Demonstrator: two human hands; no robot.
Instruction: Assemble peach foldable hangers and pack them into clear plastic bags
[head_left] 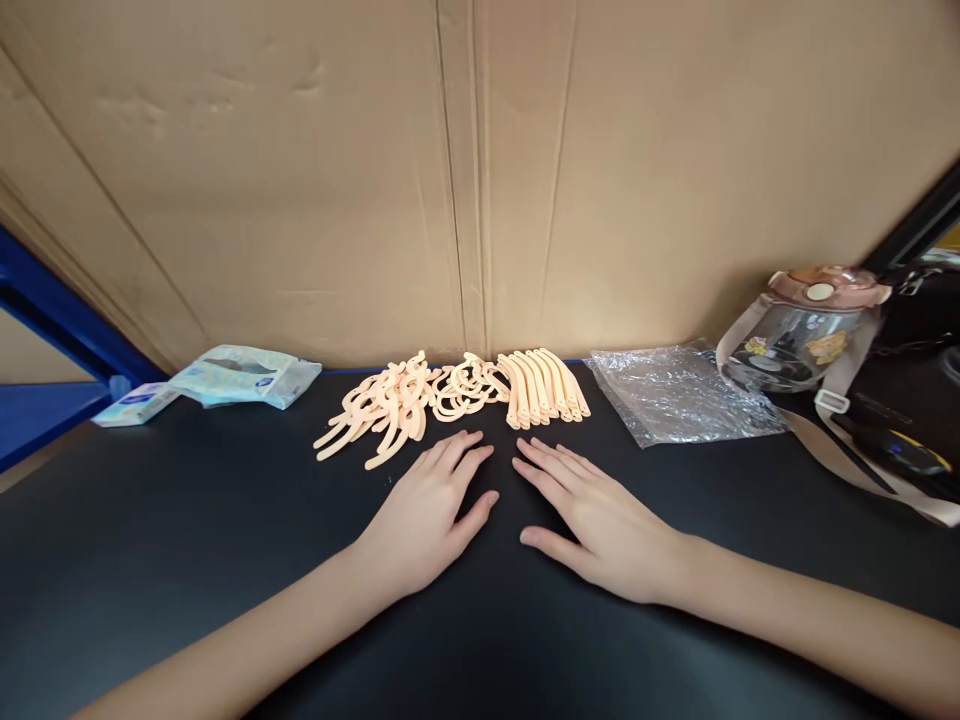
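Both of my hands lie palm down on the black table, fingers apart and holding nothing. My left hand (435,505) is just in front of a loose heap of cream curved pieces (386,405). Small cream ring-like pieces (465,385) lie beyond the fingertips, in the middle. Behind my right hand (592,510) sits a row of cream curved strips (541,388), laid side by side. Neither hand visibly touches the pieces.
On the black table (150,560), a tissue pack (247,375) and a small box (135,404) lie at the left. Clear plastic wrap (682,395) and a strapped bottle (802,335) are at the right. A cardboard wall (300,180) rises behind.
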